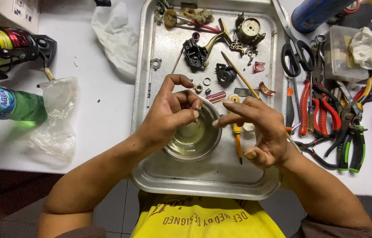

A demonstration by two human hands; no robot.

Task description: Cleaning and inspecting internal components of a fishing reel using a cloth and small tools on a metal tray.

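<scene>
Holding a tiny ring-shaped metal part [198, 111] pinched between thumb and fingertips, the left hand [170, 115] sits right over a small steel bowl [193, 137] with clear liquid in it. The part is so small I can't really tell what it is, just that it's above the bowl's rim. The right hand [256, 130] is beside it, fingers spread and loosely curled, not gripping anything as far as I can see, its fingertips pointing toward the left hand's.

The bowl stands on a metal tray [212, 176] that hangs a bit over the near edge of the white desk [102, 123]. A yellow-handled screwdriver [237, 141] lies on the tray just right of the bowl, partly under the right hand. Further back on the tray there's a scatter of taken-apart fishing reel bits [214, 53]: black housings, a gold-coloured arm, washers, a thin wooden stick.

Right of the tray is a heap of pliers [327, 114] with red and green grips, plus black-handled scissors [297, 53]. Off to the left: a green plastic bottle [7, 103] lying on its side, a crumpled clear bag [56, 119], and a red and black spinning reel [12, 46].
</scene>
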